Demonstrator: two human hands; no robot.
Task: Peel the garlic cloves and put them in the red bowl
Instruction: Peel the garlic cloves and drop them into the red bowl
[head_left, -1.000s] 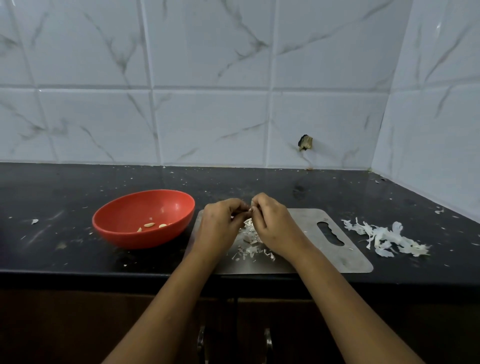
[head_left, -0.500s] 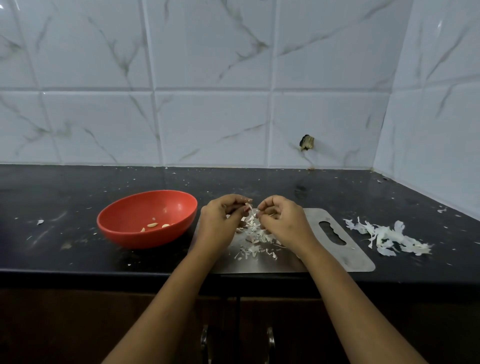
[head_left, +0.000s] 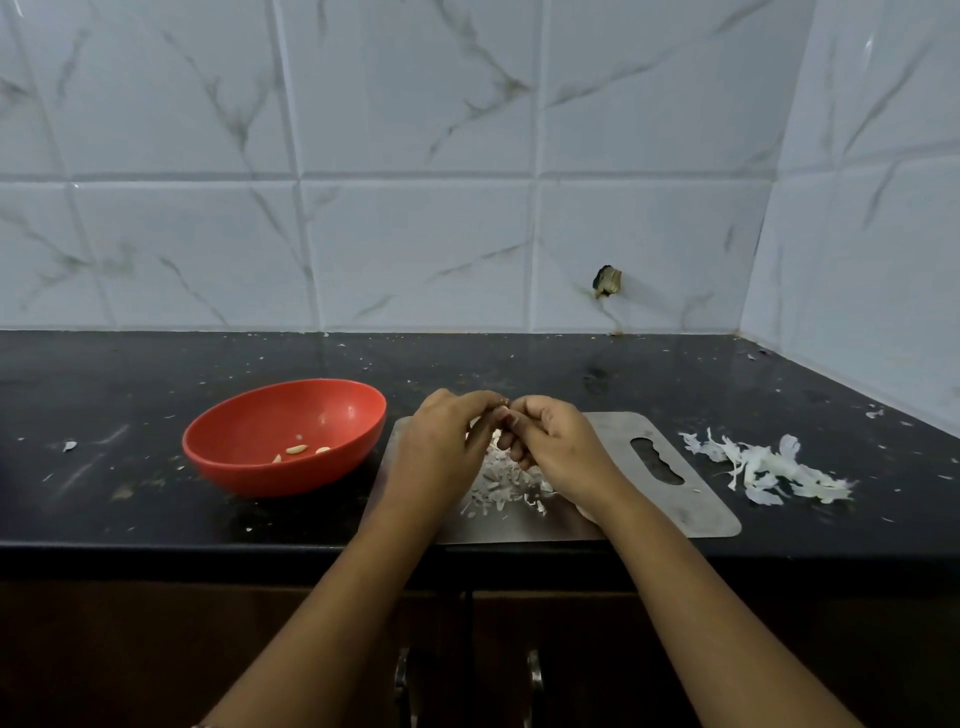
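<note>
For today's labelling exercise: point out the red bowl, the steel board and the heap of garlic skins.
red bowl (head_left: 291, 415), head view, bare inner wall.
steel board (head_left: 696, 512), head view, bare near-right corner.
heap of garlic skins (head_left: 763, 467), head view, its middle.

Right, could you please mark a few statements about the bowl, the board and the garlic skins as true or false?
1. The left hand and right hand meet above the steel board, pinching what seems a garlic clove. True.
2. The red bowl holds a few peeled cloves. True.
3. The red bowl stands on the steel board. False: it stands on the black counter, left of the board.
4. The big pile of skins lies left of the bowl. False: it lies on the counter, right of the board.
</note>
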